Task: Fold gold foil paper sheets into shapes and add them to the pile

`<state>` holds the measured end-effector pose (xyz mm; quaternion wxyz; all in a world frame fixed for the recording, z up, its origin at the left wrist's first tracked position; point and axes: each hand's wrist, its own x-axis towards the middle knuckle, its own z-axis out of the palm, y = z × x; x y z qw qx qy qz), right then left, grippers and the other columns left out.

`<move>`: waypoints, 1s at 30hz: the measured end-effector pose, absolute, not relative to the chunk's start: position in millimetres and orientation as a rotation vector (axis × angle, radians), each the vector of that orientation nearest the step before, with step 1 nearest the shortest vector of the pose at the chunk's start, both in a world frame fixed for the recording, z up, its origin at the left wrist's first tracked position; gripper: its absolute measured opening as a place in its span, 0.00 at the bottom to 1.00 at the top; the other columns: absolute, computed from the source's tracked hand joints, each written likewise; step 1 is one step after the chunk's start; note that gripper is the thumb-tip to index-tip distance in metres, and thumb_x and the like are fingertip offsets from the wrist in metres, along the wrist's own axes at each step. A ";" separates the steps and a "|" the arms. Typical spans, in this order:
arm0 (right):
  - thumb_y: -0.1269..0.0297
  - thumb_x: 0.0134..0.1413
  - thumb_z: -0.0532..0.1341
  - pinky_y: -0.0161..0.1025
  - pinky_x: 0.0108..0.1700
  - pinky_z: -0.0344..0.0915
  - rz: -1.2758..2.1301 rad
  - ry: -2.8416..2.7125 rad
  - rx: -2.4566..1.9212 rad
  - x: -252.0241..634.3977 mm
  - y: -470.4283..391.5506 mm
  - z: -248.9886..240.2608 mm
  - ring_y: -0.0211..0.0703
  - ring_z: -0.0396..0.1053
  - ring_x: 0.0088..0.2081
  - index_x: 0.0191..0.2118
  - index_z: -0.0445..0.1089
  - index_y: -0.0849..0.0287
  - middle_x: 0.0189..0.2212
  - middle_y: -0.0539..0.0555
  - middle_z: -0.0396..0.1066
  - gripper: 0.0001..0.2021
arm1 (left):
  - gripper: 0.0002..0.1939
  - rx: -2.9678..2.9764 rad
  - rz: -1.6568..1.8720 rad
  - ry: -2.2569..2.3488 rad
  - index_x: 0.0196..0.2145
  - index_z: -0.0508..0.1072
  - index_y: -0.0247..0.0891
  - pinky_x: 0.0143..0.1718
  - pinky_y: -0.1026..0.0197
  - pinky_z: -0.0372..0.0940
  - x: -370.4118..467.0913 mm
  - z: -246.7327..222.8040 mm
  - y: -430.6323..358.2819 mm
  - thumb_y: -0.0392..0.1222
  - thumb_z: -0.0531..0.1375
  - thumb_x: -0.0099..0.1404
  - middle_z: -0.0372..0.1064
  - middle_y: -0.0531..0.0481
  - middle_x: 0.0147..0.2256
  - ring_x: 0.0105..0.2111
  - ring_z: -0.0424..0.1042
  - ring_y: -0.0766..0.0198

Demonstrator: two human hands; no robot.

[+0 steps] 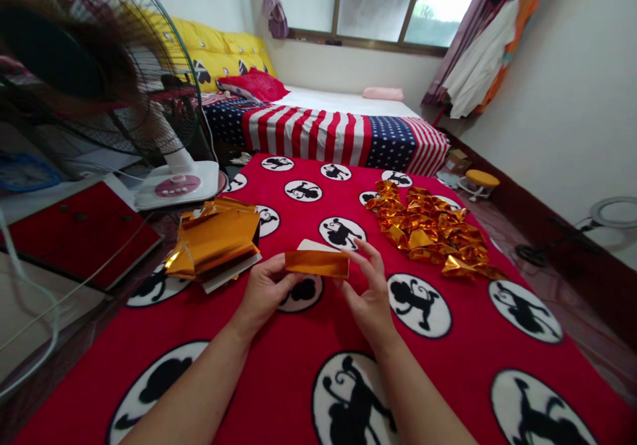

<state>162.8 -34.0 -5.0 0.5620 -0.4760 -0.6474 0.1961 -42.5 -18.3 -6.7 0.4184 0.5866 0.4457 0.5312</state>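
A folded strip of shiny gold foil paper [317, 264] is held up level over the red blanket. My left hand [269, 287] pinches its left end between thumb and fingers. At the right end, my right hand [369, 289] has its fingers spread, with the thumb and a fingertip close to the strip's edge; whether they touch it is hard to see. Behind the strip shows a pale flap [313, 245]. To the left lies a stack of gold foil sheets [216, 236]. On the right is a heap of folded gold foil pieces [423, 229].
The red blanket [468, 352] with monkey prints spreads under everything. A running fan [174, 183] stands at the left beside a dark red panel [74, 226]. A bed [318, 130] is at the back, and a yellow stool [482, 178] stands at the right.
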 end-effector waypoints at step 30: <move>0.59 0.50 0.66 0.36 0.34 0.70 1.176 -1.004 -1.091 145.2 -38.9 -5.6 0.41 0.73 0.31 0.43 0.66 0.53 0.32 0.49 0.73 0.15 | 0.28 1.119 1.371 1.322 0.47 0.68 0.36 0.34 0.66 0.68 -31.1 -13.2 -13.4 0.46 0.69 0.51 0.70 0.44 0.46 0.30 0.74 0.69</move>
